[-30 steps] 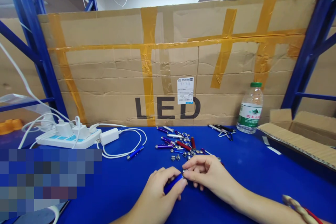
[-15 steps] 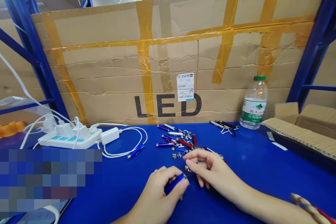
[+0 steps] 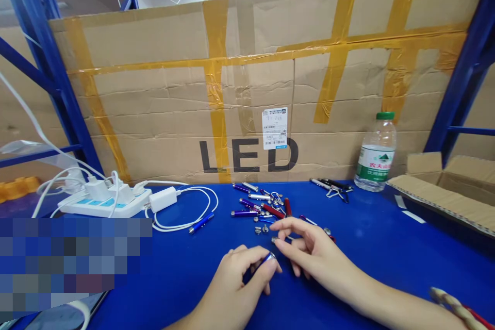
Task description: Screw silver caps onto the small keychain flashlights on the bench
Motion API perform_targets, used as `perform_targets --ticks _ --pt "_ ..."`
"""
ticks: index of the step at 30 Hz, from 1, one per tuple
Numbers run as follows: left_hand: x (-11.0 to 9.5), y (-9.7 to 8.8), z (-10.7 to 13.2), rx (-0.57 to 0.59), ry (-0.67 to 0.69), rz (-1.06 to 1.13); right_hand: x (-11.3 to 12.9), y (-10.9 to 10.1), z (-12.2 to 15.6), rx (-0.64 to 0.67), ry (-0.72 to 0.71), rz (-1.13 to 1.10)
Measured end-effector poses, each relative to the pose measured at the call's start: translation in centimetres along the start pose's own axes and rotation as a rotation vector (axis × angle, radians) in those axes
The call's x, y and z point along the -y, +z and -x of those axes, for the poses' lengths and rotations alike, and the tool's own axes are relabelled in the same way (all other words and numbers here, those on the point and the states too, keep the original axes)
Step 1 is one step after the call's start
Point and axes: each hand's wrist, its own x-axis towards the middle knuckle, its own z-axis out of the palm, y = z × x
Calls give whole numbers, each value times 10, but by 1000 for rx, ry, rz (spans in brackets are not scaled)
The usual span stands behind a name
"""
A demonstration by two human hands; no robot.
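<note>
My left hand (image 3: 240,282) is closed around a blue metal penlight tube (image 3: 269,256). Its silver-rimmed end pokes out between thumb and forefinger, while the palm and fingers hide the rest. Just to the right, my right hand (image 3: 311,247) has its fingers curled, with a small silver end cap (image 3: 275,240) at the thumb tip. The cap is apart from the tube. Beyond both hands lies a loose pile of blue, purple, red and silver penlights (image 3: 249,205). Small silver caps (image 3: 261,230) lie at the near side of the pile.
A lone blue penlight (image 3: 201,223) lies beside the white charger cable (image 3: 211,192) and power strip (image 3: 106,206). Clipped pens (image 3: 330,184), a water bottle (image 3: 376,154) and an open carton (image 3: 444,185) stand right. A phone (image 3: 65,314) lies front left. Cardboard (image 3: 170,113) walls the back.
The blue tube has turned in my left hand, so less of its side shows. The silver cap in my right fingers has shifted slightly up. The view has shifted a little.
</note>
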Motion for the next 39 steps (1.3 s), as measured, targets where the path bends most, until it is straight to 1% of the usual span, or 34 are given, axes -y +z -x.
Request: perform_targets --ticks 2,7,11,17,25,30,35,39 --pt "0 0 -1 -8 -1 19 0 0 0 1 -10 4" --pt "3 0 0 -69 -18 98 -1 0 0 15 -16 11" --pt "6 2 0 -69 0 158 -1 0 1 24 -7 4" --pt "4 3 -1 -49 -30 122 1 1 1 28 -4 29" --pt "3 2 1 -49 -18 80 -1 0 0 27 -2 30" --pt "0 1 1 -44 -29 65 1 0 1 27 2 40" --pt "-3 0 1 -43 -47 14 -2 0 0 21 -4 61" --pt "-1 0 1 -51 -38 21 -1 1 0 15 3 67"
